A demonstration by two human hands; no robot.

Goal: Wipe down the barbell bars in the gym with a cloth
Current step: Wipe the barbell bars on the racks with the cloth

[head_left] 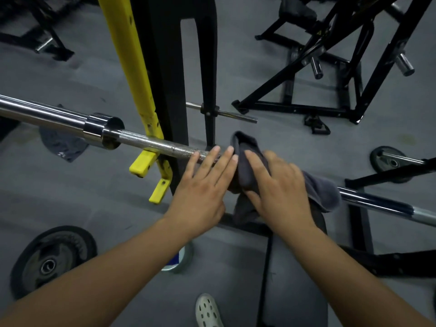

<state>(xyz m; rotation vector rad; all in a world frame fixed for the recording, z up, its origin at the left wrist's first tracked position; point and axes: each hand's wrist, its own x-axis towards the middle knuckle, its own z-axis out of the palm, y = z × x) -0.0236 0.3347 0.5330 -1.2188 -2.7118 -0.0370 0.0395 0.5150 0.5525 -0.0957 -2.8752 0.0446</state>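
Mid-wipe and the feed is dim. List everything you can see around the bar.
barbell: one, chrome, running left to right across the rack
cloth: one, dark grey, draped over the barbell
rack upright: one, yellow, behind the barbell
machine frames: black, upper right
weight plates: three, dark, on the floor at lower left, under the barbell's left end and far right
shoe: one, white, bottom edge
left hand: fingers straight, over the barbell beside the cloth
right hand: laid flat on the cloth
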